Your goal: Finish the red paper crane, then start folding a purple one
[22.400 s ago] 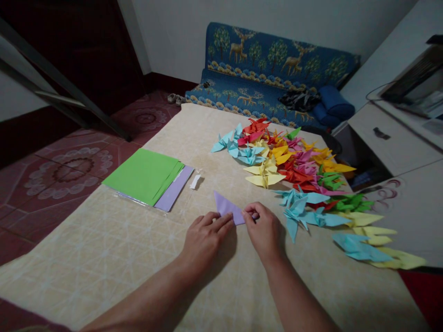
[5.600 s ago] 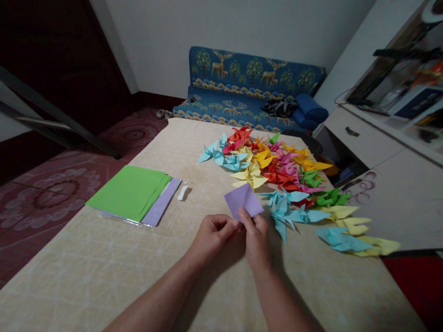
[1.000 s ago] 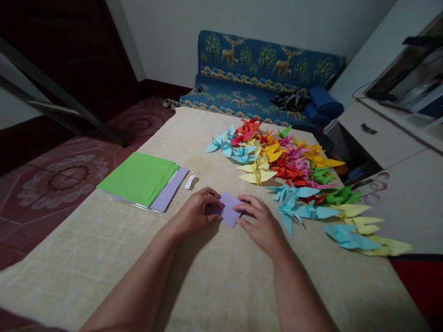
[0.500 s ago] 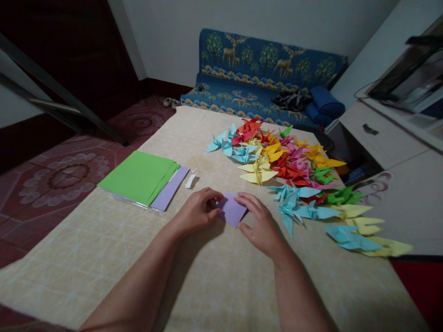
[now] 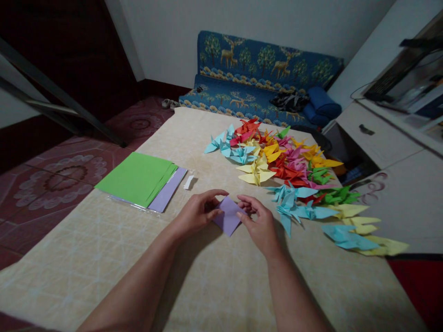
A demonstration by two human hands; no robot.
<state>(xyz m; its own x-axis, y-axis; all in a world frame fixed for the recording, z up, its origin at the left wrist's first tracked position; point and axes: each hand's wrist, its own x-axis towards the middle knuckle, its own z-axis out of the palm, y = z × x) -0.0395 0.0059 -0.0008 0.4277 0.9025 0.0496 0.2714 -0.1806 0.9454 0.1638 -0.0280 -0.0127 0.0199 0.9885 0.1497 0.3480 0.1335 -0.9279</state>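
Observation:
A small folded square of purple paper (image 5: 229, 216) is held just above the table, one corner pointing toward me. My left hand (image 5: 199, 210) pinches its left corner, thumb on top and fingers behind. On the opposite side, my right hand (image 5: 258, 221) grips the right corner with its thumb on the face and its fingers curled at the back. The paper's underside is hidden. Right of my hands spreads a large group of folded paper cranes (image 5: 290, 198) in light blue, yellow, red, pink, orange and green.
To the left lies a stack of green paper sheets (image 5: 136, 177) over purple sheets (image 5: 169, 190) and a clear wrapper. A small white paper strip (image 5: 188, 182) rests beside it. Behind the patterned table (image 5: 104, 267) stands a blue sofa (image 5: 238, 92); a white cabinet (image 5: 391, 203) is at right.
The purple square has turned slightly and shifted a little toward me. My right thumb has moved up onto its face, and the right fingers have curled in more.

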